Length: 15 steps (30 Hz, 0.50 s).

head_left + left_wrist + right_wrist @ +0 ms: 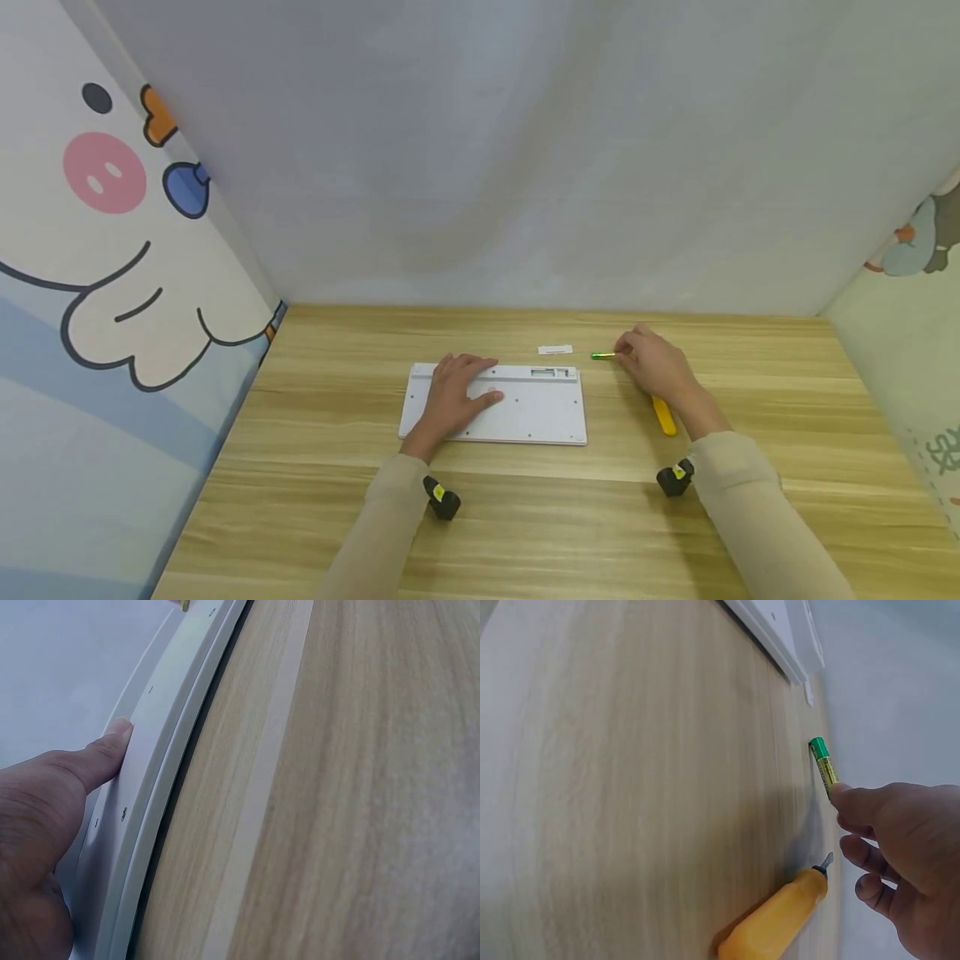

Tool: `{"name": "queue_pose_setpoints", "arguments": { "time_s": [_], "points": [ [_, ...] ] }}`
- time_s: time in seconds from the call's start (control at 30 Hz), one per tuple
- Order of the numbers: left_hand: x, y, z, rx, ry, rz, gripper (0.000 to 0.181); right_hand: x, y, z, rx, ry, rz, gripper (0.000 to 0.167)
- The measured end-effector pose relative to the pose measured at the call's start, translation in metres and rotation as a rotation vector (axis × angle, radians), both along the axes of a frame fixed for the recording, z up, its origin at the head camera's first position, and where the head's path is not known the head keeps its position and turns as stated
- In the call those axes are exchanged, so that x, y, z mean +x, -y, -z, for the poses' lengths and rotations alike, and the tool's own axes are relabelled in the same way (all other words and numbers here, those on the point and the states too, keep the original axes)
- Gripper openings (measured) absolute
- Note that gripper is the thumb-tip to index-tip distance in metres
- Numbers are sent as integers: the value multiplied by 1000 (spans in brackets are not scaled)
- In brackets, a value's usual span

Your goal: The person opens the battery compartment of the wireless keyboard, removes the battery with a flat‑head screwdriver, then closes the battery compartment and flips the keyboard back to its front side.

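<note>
A white keyboard (525, 412) lies upside down on the table, its battery slot (550, 372) uncovered near the top right corner. My left hand (456, 396) rests on the keyboard's left half with fingers spread; the left wrist view shows the thumb (112, 750) lying along its back. Right of the keyboard, my right hand (656, 364) pinches a green and gold battery (823, 766) by one end between thumb and fingertips. Beneath that hand lies a yellow-handled screwdriver (776, 922), its short metal tip showing in the right wrist view. Above the slot lies a small white battery cover (555, 350).
The wooden table (555, 525) runs back to a pale grey wall panel (525, 167). A cartoon-printed panel (105, 250) stands along the left side, another (907, 350) on the right. Each wrist wears a small black camera (442, 500).
</note>
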<state>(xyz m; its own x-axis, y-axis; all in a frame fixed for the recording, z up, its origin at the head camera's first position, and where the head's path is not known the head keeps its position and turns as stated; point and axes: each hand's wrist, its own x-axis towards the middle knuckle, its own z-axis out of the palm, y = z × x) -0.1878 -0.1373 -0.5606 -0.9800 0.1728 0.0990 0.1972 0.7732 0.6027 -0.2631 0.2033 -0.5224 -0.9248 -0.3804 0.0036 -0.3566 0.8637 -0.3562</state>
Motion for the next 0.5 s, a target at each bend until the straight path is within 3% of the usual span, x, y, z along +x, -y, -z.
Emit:
{"name": "queue_pose_setpoints", "arguments": {
  "time_s": [0.5],
  "points": [
    [-1, -1, 2, 1, 13, -12, 57, -1, -3, 8, 57, -17, -23, 19]
  ]
}}
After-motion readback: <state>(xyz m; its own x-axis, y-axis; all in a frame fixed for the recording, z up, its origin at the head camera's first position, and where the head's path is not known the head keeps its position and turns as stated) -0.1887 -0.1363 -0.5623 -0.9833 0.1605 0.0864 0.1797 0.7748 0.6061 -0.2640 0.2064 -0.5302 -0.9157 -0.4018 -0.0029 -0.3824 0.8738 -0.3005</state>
